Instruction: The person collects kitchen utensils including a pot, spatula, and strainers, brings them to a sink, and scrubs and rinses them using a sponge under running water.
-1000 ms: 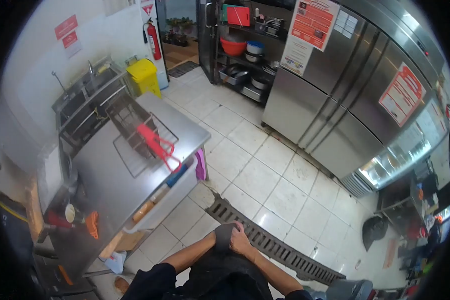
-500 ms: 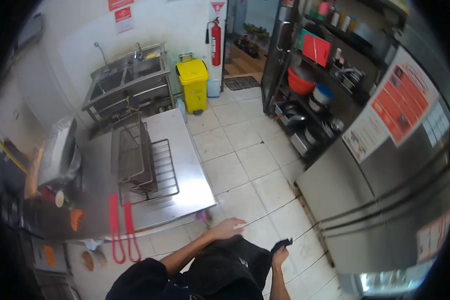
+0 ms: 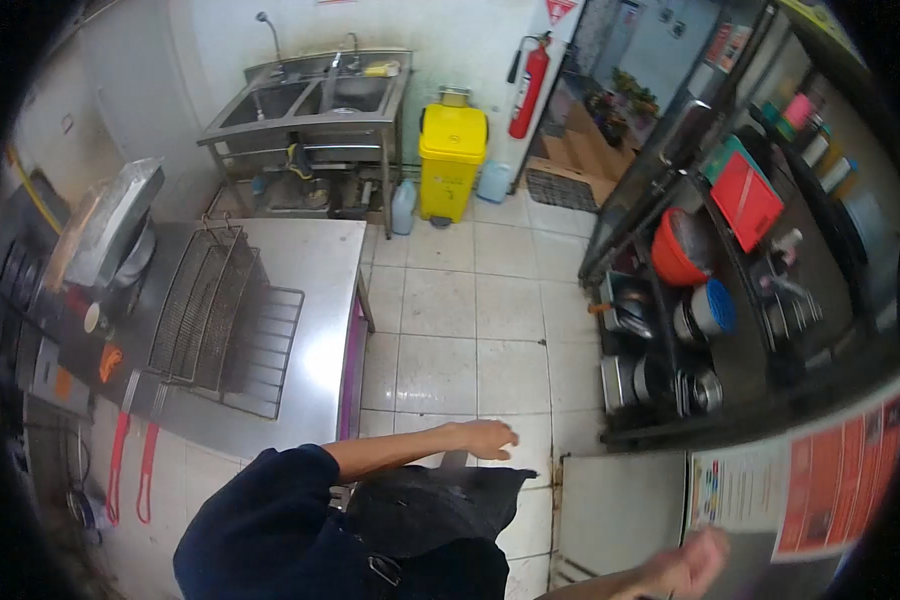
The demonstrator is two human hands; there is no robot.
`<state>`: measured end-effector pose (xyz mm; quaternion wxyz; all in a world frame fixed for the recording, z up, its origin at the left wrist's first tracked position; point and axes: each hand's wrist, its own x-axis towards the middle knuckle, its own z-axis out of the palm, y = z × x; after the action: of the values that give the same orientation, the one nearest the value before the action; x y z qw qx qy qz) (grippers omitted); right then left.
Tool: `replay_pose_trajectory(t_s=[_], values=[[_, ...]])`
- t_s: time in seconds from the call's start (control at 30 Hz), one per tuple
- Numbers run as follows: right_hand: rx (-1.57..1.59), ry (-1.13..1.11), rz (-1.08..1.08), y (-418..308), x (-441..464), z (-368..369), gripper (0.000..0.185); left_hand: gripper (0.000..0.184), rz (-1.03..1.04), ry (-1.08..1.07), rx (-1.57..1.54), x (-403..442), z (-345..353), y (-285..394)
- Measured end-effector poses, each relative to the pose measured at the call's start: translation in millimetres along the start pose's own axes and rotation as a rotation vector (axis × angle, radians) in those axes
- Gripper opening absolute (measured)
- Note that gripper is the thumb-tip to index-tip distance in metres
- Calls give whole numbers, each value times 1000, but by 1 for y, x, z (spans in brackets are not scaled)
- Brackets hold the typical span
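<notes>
My left hand (image 3: 487, 438) is held out above the black apron (image 3: 435, 510), over the tiled floor, its fingers loosely bent with nothing visible in them. At the lower right, my right hand (image 3: 698, 565) is raised in front of the fridge door (image 3: 620, 510) and blurred by motion, so its fingers cannot be made out. The apron's corner sticks out to the right, below my left hand.
A steel table (image 3: 320, 250) with wire fryer baskets (image 3: 205, 310) stands on the left. Behind are a double sink (image 3: 315, 100), a yellow bin (image 3: 452, 160) and a fire extinguisher (image 3: 530, 90). Shelves with a red bowl (image 3: 678, 250) are on the right.
The view has turned right toward the shelves and doorway. My right hand has let go of the dark cloth and moved out to the right. My left hand has come forward off the apron.
</notes>
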<state>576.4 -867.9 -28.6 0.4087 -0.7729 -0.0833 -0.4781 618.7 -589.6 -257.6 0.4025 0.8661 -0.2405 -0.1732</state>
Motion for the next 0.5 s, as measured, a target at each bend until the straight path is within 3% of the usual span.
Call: replay_pose_trajectory(t_s=[0.07,0.17,0.37,0.5], values=[[395,-39,-421,-2,60,26,12,40,-99,-86,59,9,-16,-37],[843,-133,-741,-16,117,132,12,40,-333,171,-87,-10,-47,-73],[1392,-256,-916,-57,174,352,15,41,-692,465,-294,-49,-122,-140],[1593,-237,-927,-86,199,467,17,41,-776,510,-380,-53,-178,-206]])
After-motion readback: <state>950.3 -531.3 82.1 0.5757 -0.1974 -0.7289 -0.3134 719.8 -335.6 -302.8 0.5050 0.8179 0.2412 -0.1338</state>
